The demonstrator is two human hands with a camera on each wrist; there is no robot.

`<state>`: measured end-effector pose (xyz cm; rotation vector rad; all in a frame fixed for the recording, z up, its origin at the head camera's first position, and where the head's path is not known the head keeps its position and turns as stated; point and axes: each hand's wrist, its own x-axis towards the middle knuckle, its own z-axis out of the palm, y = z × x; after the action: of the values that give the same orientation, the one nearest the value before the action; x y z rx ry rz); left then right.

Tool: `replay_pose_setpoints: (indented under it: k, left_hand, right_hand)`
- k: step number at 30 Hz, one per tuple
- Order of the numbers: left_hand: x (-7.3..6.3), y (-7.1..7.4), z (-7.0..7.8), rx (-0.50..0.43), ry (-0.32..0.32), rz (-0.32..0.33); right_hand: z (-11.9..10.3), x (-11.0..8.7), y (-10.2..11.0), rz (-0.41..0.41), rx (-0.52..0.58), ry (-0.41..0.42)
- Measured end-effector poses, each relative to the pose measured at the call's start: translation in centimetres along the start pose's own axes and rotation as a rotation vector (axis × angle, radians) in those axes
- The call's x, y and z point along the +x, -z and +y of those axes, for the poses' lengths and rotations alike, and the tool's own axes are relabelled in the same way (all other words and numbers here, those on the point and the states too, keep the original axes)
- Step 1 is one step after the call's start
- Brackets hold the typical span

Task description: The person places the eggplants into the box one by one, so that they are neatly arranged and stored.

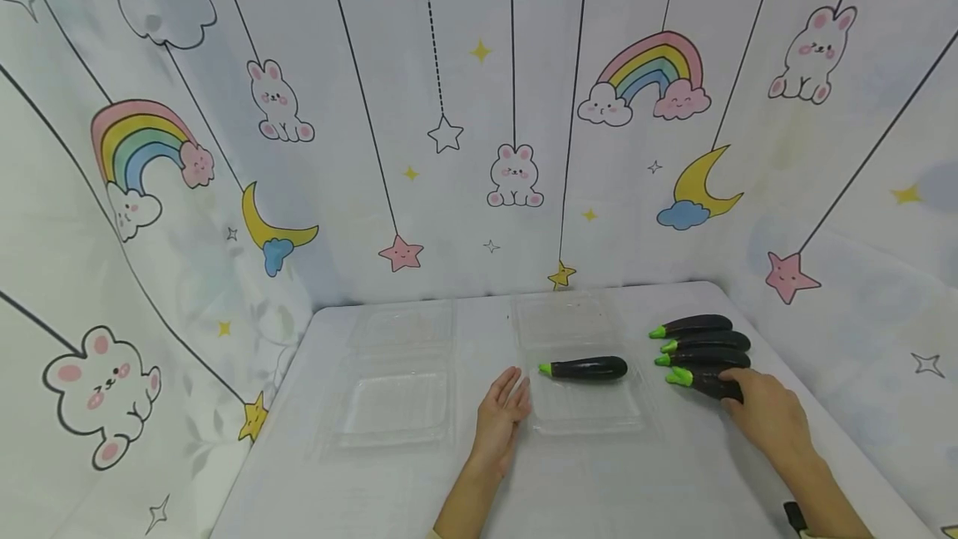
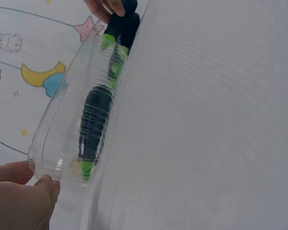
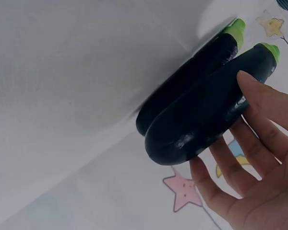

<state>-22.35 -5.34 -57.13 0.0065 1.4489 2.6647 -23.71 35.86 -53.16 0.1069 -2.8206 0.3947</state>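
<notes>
My right hand (image 1: 768,412) grips the nearest of several dark eggplants lying at the table's right side. That eggplant (image 3: 206,108) has a bright green stem end; the thumb lies on one side and fingertips on the other. Another eggplant (image 3: 187,79) lies right beside it. My left hand (image 1: 500,422) touches the left side of a clear plastic container (image 1: 587,431), fingers mostly straight. Inside this container, toward its far side, lies a single eggplant (image 1: 587,368), its green end to the left. The left wrist view shows my left fingertips (image 2: 47,181) at the container's end.
Two more clear containers stand to the left, one near (image 1: 397,439) and one far (image 1: 404,327). Another clear container (image 1: 566,314) sits behind the one with the eggplant. A patterned cloth (image 1: 479,90) hangs behind and beside the white table (image 1: 374,497).
</notes>
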Motion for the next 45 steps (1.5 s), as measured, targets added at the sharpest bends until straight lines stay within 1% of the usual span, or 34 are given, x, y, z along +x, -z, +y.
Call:
replay_pose_setpoints:
  k: [10, 15, 23, 32, 34, 38, 45]
  left_hand:
    - [0.0, 0.1, 0.0, 0.000, -0.007, -0.004]
    - [0.1, 0.1, -0.2, -0.006, -0.017, -0.008]
    - [0.2, 0.1, -0.3, -0.008, -0.002, 0.007]
    - [0.2, 0.1, -0.2, -0.005, -0.014, -0.003]
    - [0.2, 0.1, -0.2, -0.008, -0.007, 0.005]
    - [0.2, 0.1, -0.1, 0.001, -0.015, 0.005]
    - [0.3, 0.2, -0.3, -0.010, -0.006, 0.011]
  right_hand:
    - [-0.5, 0.3, 0.2, 0.042, 0.015, 0.011]
    - [-0.9, 0.2, 0.5, 0.085, 0.038, 0.035]
    - [-1.4, 0.1, 1.2, 0.124, 0.074, 0.079]
    - [-2.6, 0.1, 1.4, 0.140, 0.117, 0.082]
    - [-3.0, 0.1, 1.5, 0.142, 0.127, 0.081]
    - [-3.8, 0.2, 1.8, 0.133, 0.136, 0.080]
    - [-4.9, 0.4, 2.1, 0.123, 0.145, 0.082]
